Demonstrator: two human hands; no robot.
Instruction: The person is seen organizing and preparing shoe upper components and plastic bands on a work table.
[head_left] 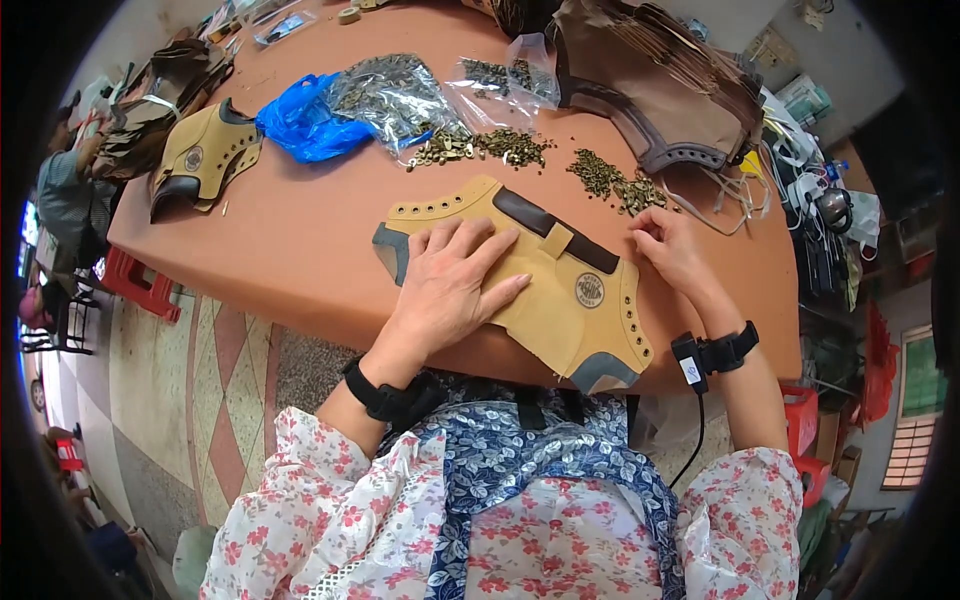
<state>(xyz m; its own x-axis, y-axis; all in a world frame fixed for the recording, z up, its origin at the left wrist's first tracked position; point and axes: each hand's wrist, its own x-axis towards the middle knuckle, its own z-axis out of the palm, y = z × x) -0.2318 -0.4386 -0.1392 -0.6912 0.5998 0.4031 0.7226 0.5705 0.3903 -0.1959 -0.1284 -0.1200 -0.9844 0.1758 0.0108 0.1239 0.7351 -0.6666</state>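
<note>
Beyond the left hand (446, 280), a clear plastic bag (385, 95) is holding many small dark metallic pieces. A crumpled blue bag (315, 118) is lying against its left side; its contents are not showing. Farther out, between the two hands, a second clear bag (505, 75) is lying with brass-toned bits inside. Loose metal fittings (515, 147) are spilling before these bags, and another pile (610, 180) is spreading over the bench (290, 230) just beyond the right hand (672, 250).

A tan leather piece (550, 320) is lying on the bench beneath the left hand and beside the right. It is showing a dark brown strip (525, 217) crossed by a tan tab (557, 240), a round dark emblem (589, 290), eyelet rows along two edges and grey corner patches (605, 372).

The left hand is resting flat, fingers spread, on the leather. The right is curling its thumb and fingers close together; whether it is gripping anything cannot be told.
</note>
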